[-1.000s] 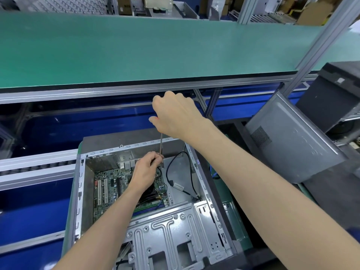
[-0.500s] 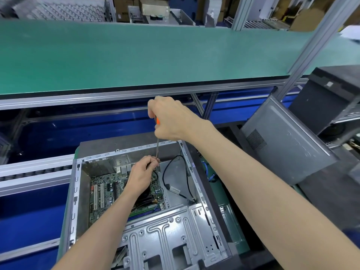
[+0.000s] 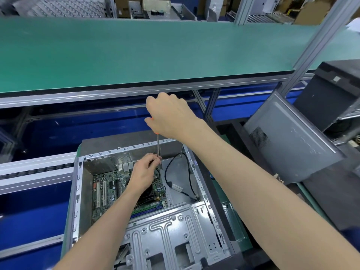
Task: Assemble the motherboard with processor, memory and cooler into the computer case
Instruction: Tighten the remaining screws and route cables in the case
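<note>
Motherboard [image 3: 105, 189] sat in case [image 3: 78, 191]; right hand [image 3: 171, 117] gripped screwdriver [image 3: 158, 151], left hand [image 3: 144, 172] fingers pinched its shaft. Tip slip could gouge traces.

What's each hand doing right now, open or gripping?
Left hand: fingers pinch the lower shaft of the screwdriver, inside the computer case.
Right hand: closed round the screwdriver's orange handle, above the case.

Green bench top [image 3: 136, 53], aluminium frame post [image 3: 311, 49], blue panels [image 3: 78, 131] below, cardboard boxes [image 3: 309, 12] behind
</note>
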